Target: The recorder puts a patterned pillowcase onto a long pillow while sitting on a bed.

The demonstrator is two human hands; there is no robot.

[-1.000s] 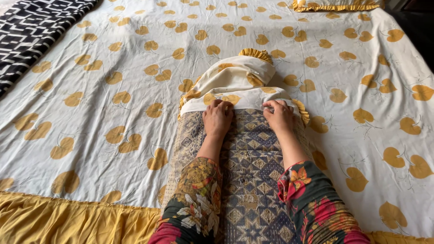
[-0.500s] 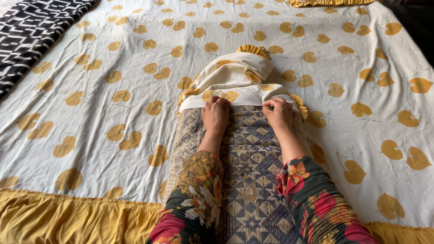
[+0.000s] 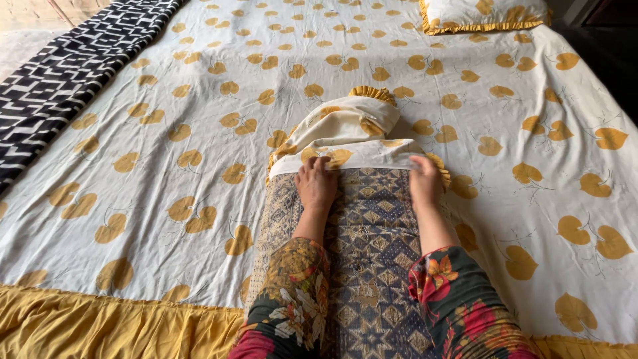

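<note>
A long bolster with a dark blue and beige patterned cover lies lengthwise on the bed, pointing away from me. A cream pillowcase with yellow leaves and a yellow frill covers its far end, bunched up. My left hand grips the pillowcase's open hem near the middle. My right hand grips the same hem at the right edge of the bolster. Both arms wear dark floral sleeves.
The bed sheet is cream with yellow leaves and a yellow frill along the near edge. A matching pillow lies at the far right. A black and white patterned cloth runs along the left.
My right hand has slid rightward along the hem to the bolster's edge. My left hand stays near the middle. The view has tilted up a little.
</note>
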